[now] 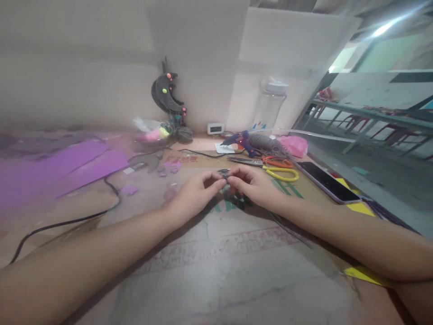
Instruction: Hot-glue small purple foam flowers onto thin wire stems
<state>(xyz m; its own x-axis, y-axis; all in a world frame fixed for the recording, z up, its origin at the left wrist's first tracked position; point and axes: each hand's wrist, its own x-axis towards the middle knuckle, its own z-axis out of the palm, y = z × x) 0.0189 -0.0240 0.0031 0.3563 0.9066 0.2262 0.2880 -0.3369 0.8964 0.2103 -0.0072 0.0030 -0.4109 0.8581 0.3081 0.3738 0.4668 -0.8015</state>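
Small grey piece [224, 174] is around mid-frame, pinched in the nearly closed fingers of the left hand [203, 190] and right hand [252, 183]. Looks mid-work imo, can't tell what's left; dark crescent [158, 95], upper middle, seems already assembled.

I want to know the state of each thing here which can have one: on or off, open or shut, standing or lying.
Left hand, pinching a small grey piece
Right hand, pinching the same piece
Glue gun, small red light showing
Phone, lying, screen dark
Bottle, standing, lid on
White display, standing, figures unreadable
Yellow-handled tool, lying, open or shut unclear
Ceiling light, on
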